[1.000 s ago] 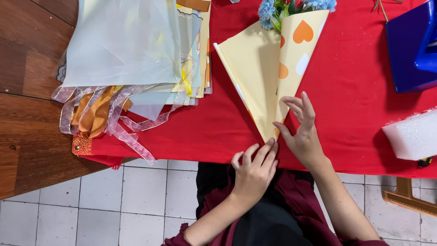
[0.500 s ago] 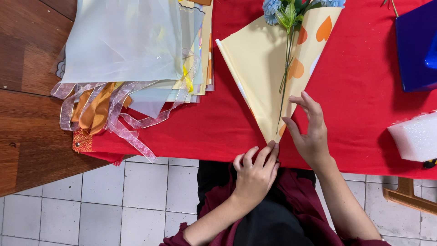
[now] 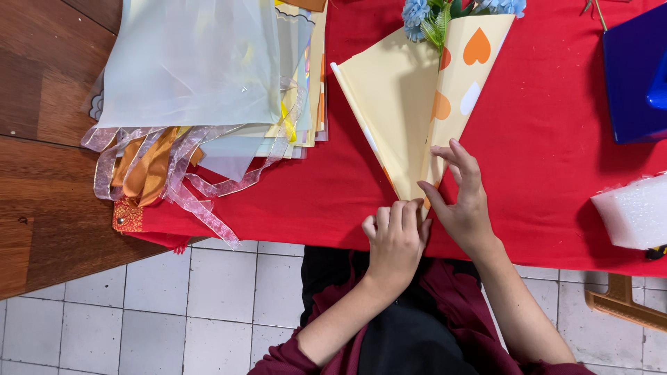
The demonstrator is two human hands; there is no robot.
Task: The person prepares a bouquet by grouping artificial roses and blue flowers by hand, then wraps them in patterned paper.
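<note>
A pale yellow wrapping paper cone (image 3: 403,111) with orange and white hearts lies on the red tablecloth (image 3: 549,173), point toward me. Blue artificial flowers (image 3: 427,12) stick out of its wide far end. My left hand (image 3: 394,239) has its fingers curled over the cone's narrow tip at the table's near edge. My right hand (image 3: 462,198) presses the folded right flap near the tip with thumb and fingers spread.
A stack of translucent and coloured wrapping sheets (image 3: 201,69) with sheer ribbons (image 3: 160,173) hanging off lies at the left. A shiny blue box (image 3: 636,76) sits at the right edge, a white foam block (image 3: 632,212) below it. Brown wooden table (image 3: 42,201) extends left.
The cone's right flap has been folded further over the stems, which are now covered. My left hand moved up onto the tip; my right hand stays on the flap.
</note>
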